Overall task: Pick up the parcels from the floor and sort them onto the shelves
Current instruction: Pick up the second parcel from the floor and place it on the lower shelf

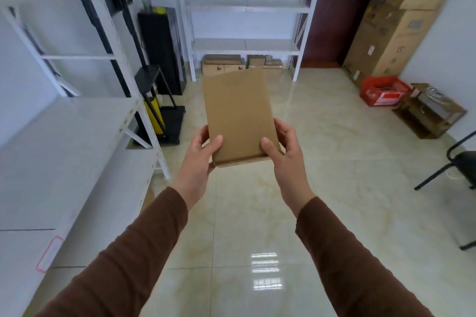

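Note:
A flat brown cardboard parcel point(238, 113) is held out in front of me above the tiled floor. My left hand point(202, 156) grips its near left corner and my right hand point(283, 152) grips its near right corner, thumbs on top. More cardboard parcels point(224, 65) lie on the floor under the far white shelf unit point(246, 45). A second white shelf unit point(59, 141) runs along my left side.
Tall cardboard boxes point(394, 31) lean at the far right wall, with a red crate point(383, 90) and a low wooden box point(430, 110) before them. A black chair point(461, 162) stands at the right edge. A black trolley point(167, 113) sits between the shelf units.

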`<state>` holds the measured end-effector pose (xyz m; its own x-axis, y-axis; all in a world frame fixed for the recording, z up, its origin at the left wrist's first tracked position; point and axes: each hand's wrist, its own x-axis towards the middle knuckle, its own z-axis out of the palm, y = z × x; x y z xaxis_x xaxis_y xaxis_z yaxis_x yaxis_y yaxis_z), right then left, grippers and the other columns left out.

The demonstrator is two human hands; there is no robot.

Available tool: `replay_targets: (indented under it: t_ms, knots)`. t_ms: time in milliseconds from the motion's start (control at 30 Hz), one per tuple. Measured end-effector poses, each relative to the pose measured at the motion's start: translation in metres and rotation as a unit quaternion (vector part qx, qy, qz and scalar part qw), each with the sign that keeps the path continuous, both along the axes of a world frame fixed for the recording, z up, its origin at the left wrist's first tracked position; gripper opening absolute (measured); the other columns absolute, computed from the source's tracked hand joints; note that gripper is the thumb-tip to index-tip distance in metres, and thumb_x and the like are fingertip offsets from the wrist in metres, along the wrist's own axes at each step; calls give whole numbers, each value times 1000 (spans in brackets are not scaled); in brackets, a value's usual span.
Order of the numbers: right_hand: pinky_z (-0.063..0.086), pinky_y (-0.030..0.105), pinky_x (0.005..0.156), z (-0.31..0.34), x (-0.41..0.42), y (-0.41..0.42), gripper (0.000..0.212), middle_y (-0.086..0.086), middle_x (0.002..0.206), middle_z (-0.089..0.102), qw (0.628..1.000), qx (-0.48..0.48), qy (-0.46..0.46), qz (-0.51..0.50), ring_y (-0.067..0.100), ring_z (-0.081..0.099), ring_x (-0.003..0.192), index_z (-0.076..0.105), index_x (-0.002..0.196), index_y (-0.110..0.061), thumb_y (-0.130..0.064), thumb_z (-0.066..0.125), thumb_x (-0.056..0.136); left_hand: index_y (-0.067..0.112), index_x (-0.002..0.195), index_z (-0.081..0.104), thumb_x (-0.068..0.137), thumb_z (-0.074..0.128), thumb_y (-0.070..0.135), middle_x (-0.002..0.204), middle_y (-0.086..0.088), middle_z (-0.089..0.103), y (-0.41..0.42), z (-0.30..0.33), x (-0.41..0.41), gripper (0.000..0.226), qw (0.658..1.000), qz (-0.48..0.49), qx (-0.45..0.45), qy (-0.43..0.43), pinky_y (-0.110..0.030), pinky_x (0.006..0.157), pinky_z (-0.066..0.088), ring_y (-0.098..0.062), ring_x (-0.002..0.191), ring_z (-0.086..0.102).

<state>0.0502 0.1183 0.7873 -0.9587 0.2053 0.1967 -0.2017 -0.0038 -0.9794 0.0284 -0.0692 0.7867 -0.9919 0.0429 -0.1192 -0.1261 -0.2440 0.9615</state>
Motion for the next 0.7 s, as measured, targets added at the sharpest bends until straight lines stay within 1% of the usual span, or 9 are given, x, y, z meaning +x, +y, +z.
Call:
replay_targets:
  t_ms: [67, 133, 200, 300, 367, 433, 500, 600, 700]
  knots:
    - [54, 16, 90, 4, -12, -2, 54, -9, 138, 59, 1000, 14, 4, -6, -10, 57, 120, 51, 146, -23, -19, 69, 96, 26, 146, 55, 100, 62, 31, 137, 3, 70, 1, 0, -15, 47, 1000, -5, 20, -12, -42, 106, 52, -16, 123, 65]
    - [53, 28, 101, 5, -28, -7, 59, -13, 139, 54, 998, 62, 4, -18, 0, 52, 129, 51, 146, -29, -35, 72, 91, 24, 143, 58, 101, 60, 35, 135, -2, 71, 0, -3, -34, 44, 998, -3, 52, -33, -41, 104, 54, -20, 121, 66]
    - [46, 37, 110, 5, -48, -13, 66, -18, 139, 51, 987, 152, 24, -36, 10, 43, 135, 51, 146, -33, -51, 70, 86, 20, 140, 60, 101, 59, 39, 132, -8, 72, -2, -9, -58, 43, 994, -1, 93, -63, -40, 97, 56, -23, 116, 68]
    - [34, 35, 113, 9, -85, -26, 75, -16, 146, 46, 947, 307, 72, -61, 9, 37, 134, 49, 149, -36, -68, 63, 82, 18, 138, 62, 99, 59, 45, 127, -11, 75, -6, -22, -106, 47, 985, 0, 144, -99, -43, 93, 57, -27, 112, 70]
    - [31, 32, 111, 8, -118, -35, 77, -15, 147, 44, 926, 360, 80, -79, 10, 35, 134, 49, 149, -36, -71, 61, 81, 19, 140, 61, 97, 61, 49, 129, -13, 74, -9, -30, -146, 53, 983, -1, 148, -108, -45, 93, 57, -30, 116, 69]
    - [33, 34, 112, 6, -155, -41, 75, -15, 147, 43, 923, 366, 81, -89, 10, 34, 134, 49, 148, -35, -68, 62, 82, 19, 142, 60, 95, 62, 51, 132, -15, 72, -10, -31, -187, 57, 982, -3, 150, -113, -47, 96, 56, -33, 121, 67]
    - [36, 39, 114, 7, -195, -42, 71, -15, 147, 43, 933, 341, 70, -89, 9, 35, 134, 49, 148, -34, -62, 63, 84, 19, 141, 60, 97, 61, 50, 134, -14, 71, -11, -29, -228, 54, 983, -13, 148, -110, -47, 99, 55, -33, 124, 65]
    - [42, 42, 113, 14, -257, -31, 65, -15, 143, 46, 964, 248, 41, -85, 10, 39, 135, 49, 147, -36, -57, 61, 87, 23, 134, 64, 100, 58, 46, 131, -11, 72, -11, -13, -285, 41, 990, -42, 106, -81, -47, 103, 52, -29, 122, 64]
    - [47, 36, 107, 24, -315, -12, 62, -12, 139, 53, 987, 133, -3, -94, 12, 48, 133, 54, 146, -33, -56, 60, 89, 27, 126, 70, 100, 57, 48, 131, -6, 72, -5, 4, -338, 35, 996, -67, 34, -55, -45, 106, 50, -23, 119, 63]
